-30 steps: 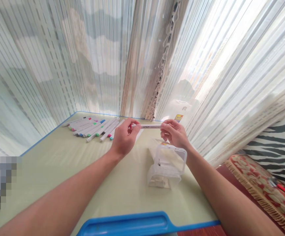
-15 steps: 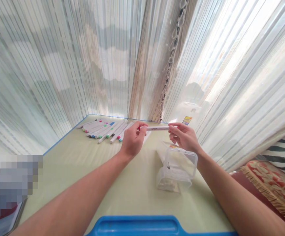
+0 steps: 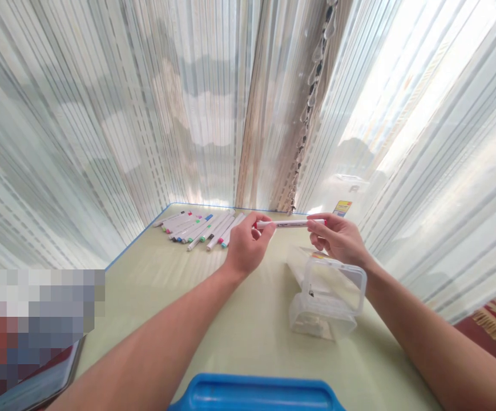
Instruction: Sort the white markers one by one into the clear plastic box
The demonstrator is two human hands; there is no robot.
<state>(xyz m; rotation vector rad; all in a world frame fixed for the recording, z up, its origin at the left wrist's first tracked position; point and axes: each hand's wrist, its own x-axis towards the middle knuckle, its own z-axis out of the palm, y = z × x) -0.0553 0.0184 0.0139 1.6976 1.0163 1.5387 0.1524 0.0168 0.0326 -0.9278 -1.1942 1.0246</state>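
Note:
A white marker with red ends (image 3: 291, 224) is held level above the table between both hands. My left hand (image 3: 250, 242) is closed around its left end. The fingertips of my right hand (image 3: 337, 233) pinch its right end, where a red tip shows. Below my right hand stands a clear plastic case (image 3: 325, 319) with its lid open. Several white markers with coloured ends (image 3: 196, 228) lie in a loose row on the table, to the left of my left hand.
The pale green table (image 3: 153, 319) has a blue edge and a blue moulded tray (image 3: 260, 394) at its front. A translucent container with a yellow label (image 3: 342, 206) stands at the back right. Sheer striped curtains (image 3: 205, 103) hang behind. A flat glossy object (image 3: 59, 377) lies lower left.
The whole view has shifted, so things appear further right. My right fingers have moved slightly inward along the marker, and its red right end now shows.

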